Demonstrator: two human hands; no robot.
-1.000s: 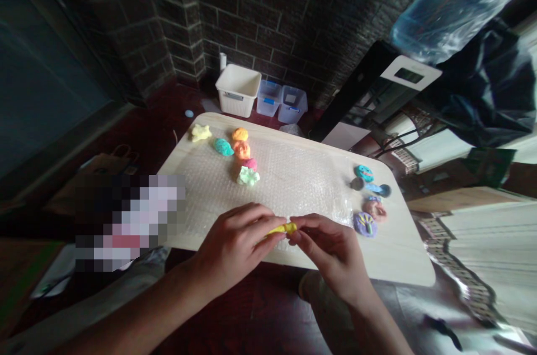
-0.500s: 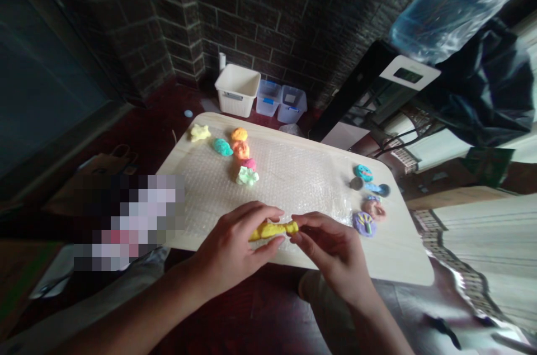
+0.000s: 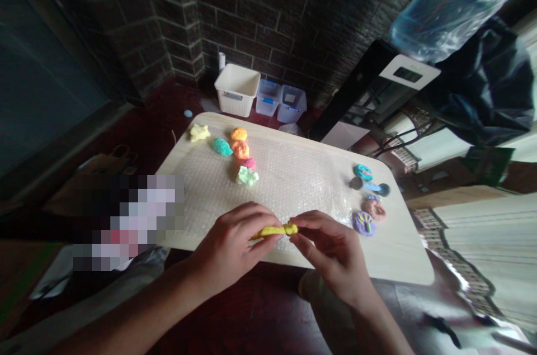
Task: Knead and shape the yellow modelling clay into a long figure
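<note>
A strip of yellow modelling clay (image 3: 271,231) stretches between my hands above the near edge of the table. My left hand (image 3: 239,237) wraps round its longer part, thumb below and fingers above. The right end is a small knob, pinched between thumb and fingertips of my right hand (image 3: 331,249). A narrow neck shows between the knob and the longer part. Clear bubble wrap (image 3: 289,176) lies flat on the table underneath. Part of the clay is hidden inside my left hand.
Clay lumps in pale yellow (image 3: 199,132), teal (image 3: 222,146), orange (image 3: 240,149) and pale green (image 3: 247,176) sit at the table's left. Several shaped clay pieces, one purple (image 3: 364,224), lie right. Behind the table (image 3: 403,254) stand a white basket (image 3: 237,92) and clear bins (image 3: 292,104).
My left fingers have closed down further over the yellow clay, and less of it shows. Its neck beside the right knob looks narrower. The pieces on the table have not moved.
</note>
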